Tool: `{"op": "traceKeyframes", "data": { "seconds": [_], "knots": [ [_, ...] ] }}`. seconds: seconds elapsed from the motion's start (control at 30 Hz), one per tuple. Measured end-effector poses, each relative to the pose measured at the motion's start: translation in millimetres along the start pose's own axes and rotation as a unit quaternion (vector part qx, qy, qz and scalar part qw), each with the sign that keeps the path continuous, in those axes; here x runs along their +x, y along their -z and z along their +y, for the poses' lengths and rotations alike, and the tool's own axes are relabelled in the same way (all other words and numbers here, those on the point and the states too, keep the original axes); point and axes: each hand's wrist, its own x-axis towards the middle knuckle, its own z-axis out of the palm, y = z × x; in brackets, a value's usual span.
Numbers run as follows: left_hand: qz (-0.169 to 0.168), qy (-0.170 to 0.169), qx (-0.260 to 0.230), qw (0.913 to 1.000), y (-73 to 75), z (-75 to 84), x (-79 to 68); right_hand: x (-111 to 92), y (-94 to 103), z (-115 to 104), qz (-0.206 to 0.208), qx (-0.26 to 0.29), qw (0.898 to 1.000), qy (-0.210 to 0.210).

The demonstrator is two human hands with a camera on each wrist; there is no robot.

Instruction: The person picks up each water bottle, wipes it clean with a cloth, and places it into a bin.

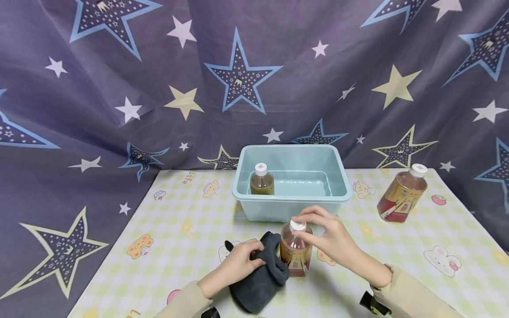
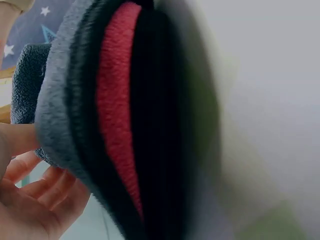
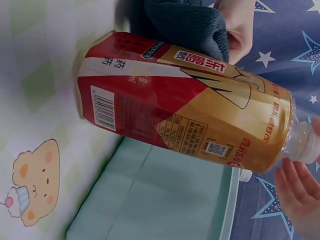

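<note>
My right hand point(image 1: 332, 232) holds a drink bottle point(image 1: 296, 258) by its white cap, thumb on the near side and fingers on the far side. The bottle stands upright, with a gold and red label that shows well in the right wrist view. My left hand point(image 1: 238, 263) grips the rolled rim of a dark grey plush piece point(image 1: 254, 289), slipper-like in shape, just left of the bottle. In the left wrist view a red stripe point(image 2: 117, 100) runs along that plush piece, beside a black band.
Behind the hands stands a light blue plastic bin point(image 1: 286, 207) with one white-capped bottle point(image 1: 261, 181) inside, at its left end. Another bottle point(image 1: 402, 194) is at the table's right. A checked cloth point(image 1: 167, 247) covers the table, and a star-patterned curtain point(image 1: 159, 66) hangs behind.
</note>
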Motion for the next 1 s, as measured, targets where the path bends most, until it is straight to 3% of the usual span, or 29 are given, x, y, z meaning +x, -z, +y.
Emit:
{"op": "traceKeyframes", "data": {
  "seconds": [0.5, 0.77, 1.0],
  "knots": [
    [0.042, 0.005, -0.035, 0.9985, 19.1, 1.8, -8.0, 1, 5.2, -2, -0.015, 0.023, 1.000, 0.009],
    [0.044, 0.006, -0.051, 0.9977, 23.4, 1.1, -11.0, 1, 10.0, -5, -0.042, 0.035, 0.998, -0.013],
    [0.048, 0.002, -0.051, 0.9976, 24.8, 1.2, -11.3, 2, 2.6, -4, 0.000, 0.007, 1.000, 0.002]
  ]
}}
